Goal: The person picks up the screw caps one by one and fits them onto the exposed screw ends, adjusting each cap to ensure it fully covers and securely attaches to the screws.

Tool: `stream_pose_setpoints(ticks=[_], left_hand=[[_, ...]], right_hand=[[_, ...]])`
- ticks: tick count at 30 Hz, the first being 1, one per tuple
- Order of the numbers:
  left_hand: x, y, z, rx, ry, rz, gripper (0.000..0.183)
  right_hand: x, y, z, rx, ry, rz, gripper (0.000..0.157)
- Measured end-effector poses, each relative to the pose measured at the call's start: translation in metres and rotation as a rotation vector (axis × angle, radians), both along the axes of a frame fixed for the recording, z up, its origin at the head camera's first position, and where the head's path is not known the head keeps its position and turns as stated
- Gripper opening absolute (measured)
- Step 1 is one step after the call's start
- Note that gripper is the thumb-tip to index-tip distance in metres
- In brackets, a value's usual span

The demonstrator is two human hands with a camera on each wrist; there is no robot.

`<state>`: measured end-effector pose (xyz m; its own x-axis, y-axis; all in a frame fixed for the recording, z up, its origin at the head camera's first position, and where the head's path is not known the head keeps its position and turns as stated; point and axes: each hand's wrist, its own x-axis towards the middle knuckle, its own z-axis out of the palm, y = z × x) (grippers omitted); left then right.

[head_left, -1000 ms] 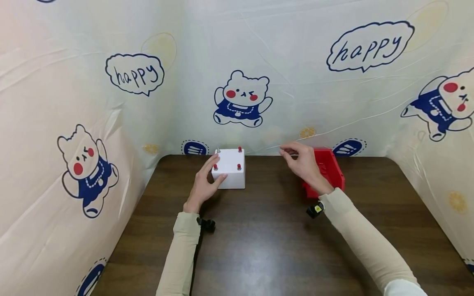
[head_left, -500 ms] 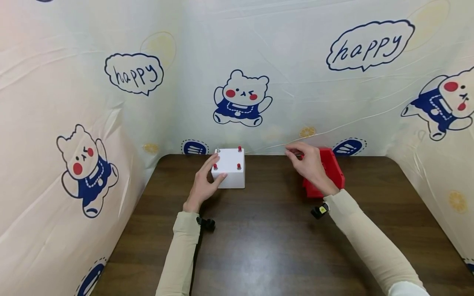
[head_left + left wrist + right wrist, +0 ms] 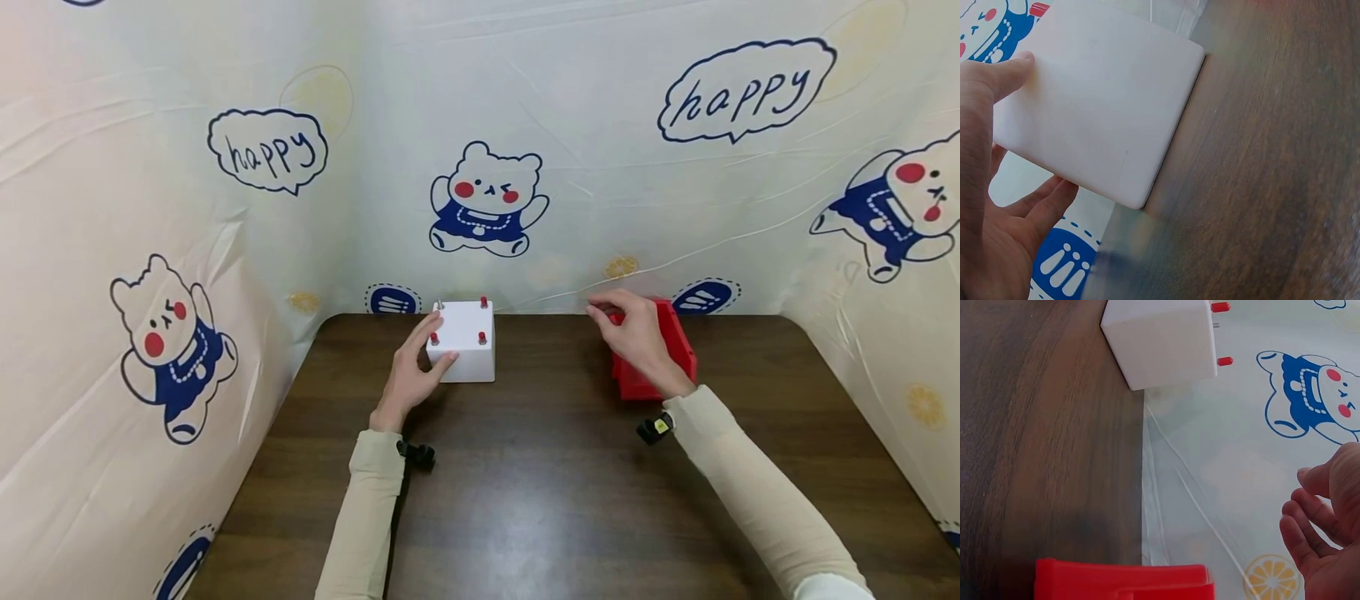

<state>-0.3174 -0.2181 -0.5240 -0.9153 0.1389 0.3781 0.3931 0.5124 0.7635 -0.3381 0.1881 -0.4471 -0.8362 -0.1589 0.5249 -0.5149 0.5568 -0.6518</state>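
A white box [image 3: 468, 323] stands near the table's back edge. On its top are small upright metal posts, three with red caps; the back-left one is bare. My left hand [image 3: 408, 375] holds the box at its left side, thumb on the front face and fingers along the left edge. The left wrist view shows the thumb against the white face [image 3: 1104, 106]. My right hand [image 3: 636, 337] hovers at the left side of a red bin [image 3: 677, 340], overlapping it. In the right wrist view its fingers [image 3: 1300, 540] are loosely bent with nothing seen between them.
The brown wooden table [image 3: 525, 483] reaches back to a hanging printed cloth [image 3: 615, 183], which also rises on the left and right. Between box and bin lies a stretch of bare tabletop. Each wrist carries a small black camera [image 3: 655, 427].
My right hand has drifted to the right, away from the white box and further over the red bin. The left hand and the box have stayed in place.
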Motion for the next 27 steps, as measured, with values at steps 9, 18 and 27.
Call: stream_pose_setpoints(ticks=[9, 18, 27], left_hand=[[0.0, -0.001, -0.002, 0.008, 0.006, 0.001, 0.066], [0.001, 0.0, 0.0, 0.0, -0.005, 0.002, 0.066], [0.001, 0.001, 0.0, 0.009, -0.009, 0.003, 0.066]], right_hand=[[0.0, 0.007, -0.002, 0.006, -0.042, -0.025, 0.023], [-0.001, 0.017, -0.005, 0.004, 0.008, -0.064, 0.02], [-0.002, 0.025, -0.011, 0.018, 0.046, -0.076, 0.018]])
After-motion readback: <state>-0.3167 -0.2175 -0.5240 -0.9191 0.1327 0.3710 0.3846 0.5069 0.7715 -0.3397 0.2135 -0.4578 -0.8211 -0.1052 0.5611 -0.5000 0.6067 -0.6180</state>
